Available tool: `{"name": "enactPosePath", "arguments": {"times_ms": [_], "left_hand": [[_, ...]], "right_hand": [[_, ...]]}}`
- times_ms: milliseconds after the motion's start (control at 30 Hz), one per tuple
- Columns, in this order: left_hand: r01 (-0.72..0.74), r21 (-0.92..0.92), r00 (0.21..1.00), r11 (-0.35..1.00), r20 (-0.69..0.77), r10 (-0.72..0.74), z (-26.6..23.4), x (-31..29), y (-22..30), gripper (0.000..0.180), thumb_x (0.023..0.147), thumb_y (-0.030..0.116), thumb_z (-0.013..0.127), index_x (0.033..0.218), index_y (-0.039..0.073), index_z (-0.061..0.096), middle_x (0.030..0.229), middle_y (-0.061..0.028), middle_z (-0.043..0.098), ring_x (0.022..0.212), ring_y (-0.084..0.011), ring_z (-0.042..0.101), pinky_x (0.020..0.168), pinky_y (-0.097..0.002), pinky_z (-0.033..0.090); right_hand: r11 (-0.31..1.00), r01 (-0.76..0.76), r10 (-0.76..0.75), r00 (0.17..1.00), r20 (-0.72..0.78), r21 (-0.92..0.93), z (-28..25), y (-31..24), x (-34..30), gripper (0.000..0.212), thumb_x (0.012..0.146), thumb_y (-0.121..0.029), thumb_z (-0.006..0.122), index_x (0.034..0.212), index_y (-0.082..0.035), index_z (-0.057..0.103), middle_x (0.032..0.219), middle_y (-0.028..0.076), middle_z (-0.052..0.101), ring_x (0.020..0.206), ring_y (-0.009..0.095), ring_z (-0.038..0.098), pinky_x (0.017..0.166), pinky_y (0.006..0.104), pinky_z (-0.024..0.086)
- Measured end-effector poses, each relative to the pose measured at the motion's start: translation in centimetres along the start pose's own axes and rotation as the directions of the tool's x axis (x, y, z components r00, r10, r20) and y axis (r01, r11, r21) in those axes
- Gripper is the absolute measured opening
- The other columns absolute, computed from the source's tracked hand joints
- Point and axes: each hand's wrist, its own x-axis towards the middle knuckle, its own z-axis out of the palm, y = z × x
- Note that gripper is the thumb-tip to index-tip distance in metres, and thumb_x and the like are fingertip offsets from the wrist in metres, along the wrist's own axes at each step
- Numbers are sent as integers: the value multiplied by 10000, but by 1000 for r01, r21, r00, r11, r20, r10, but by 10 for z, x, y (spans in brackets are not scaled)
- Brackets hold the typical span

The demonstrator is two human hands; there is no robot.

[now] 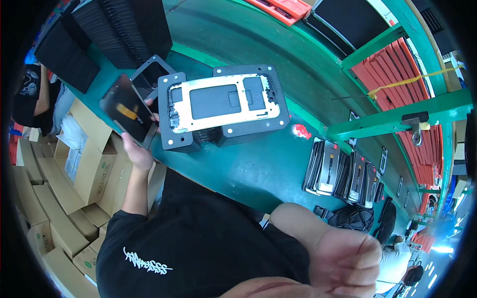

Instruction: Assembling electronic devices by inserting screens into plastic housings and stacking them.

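My left hand (pixel 138 153) grips a dark, glossy flat panel (pixel 119 107) with an orange strip, fingertips showing at its right edge. Behind it a grey-edged rectangular frame (pixel 158 62) leans beside the black fixture; whether my hand touches that frame I cannot tell. On the fixture (pixel 181 141) lies a white, thin device frame (pixel 213 82) with rectangular openings, to the right of my left hand. My right hand (pixel 348 260) is raised close to the camera at the lower right, its fingers curled in and nothing visible in them.
Tall stacks of black trays (pixel 112 30) stand at the back left. Cardboard boxes (pixel 92 174) fill the left side. Several flat dark panels (pixel 325 166) stand in rows on the green bench (pixel 238 169). A green metal bar (pixel 397 119) crosses at right, before red-orange trays (pixel 392 69). Other people are nearby.
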Motion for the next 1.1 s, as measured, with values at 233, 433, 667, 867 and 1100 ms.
{"name": "enactPosePath", "arguments": {"times_ms": [233,433,667,867,1100], "left_hand": [[352,-643,864,681,503,28,43,28,126,899,1019,694,278,1565,-19,263,1421,-363,473,928,-354,701,572,-358,589],[566,-420,680,709,724,-114,59,-3,152,892,1026,681,315,1556,-36,303,1360,-316,545,940,-338,708,590,-341,591],[389,-247,680,888,727,-96,70,13,160,884,1015,669,366,1492,-72,437,1305,-217,612,981,-281,696,696,-335,589],[-236,-66,819,970,524,235,90,51,170,741,889,345,730,1473,-48,499,1245,-157,641,1059,-257,643,915,-366,513],[-540,477,779,694,595,197,100,69,160,821,793,265,812,1508,26,488,1233,-150,648,1093,-250,597,946,-363,493]], "right_hand": [[717,-416,437,893,103,560,41,79,11,331,895,-196,688,1147,0,600,862,56,660,617,175,594,573,303,447],[244,-724,691,597,408,646,101,81,20,568,931,-128,686,1408,90,467,700,82,656,544,101,574,520,206,432],[517,-736,562,677,476,437,68,105,7,395,966,-121,658,1290,91,583,682,19,630,518,51,536,520,200,426],[487,-731,804,589,82,478,33,119,2,232,980,-63,657,1202,2,675,687,-53,581,573,11,504,539,160,377],[506,-853,856,515,40,130,22,152,-7,251,1038,-161,609,1222,2,662,717,-37,563,631,19,505,558,190,400]]}}
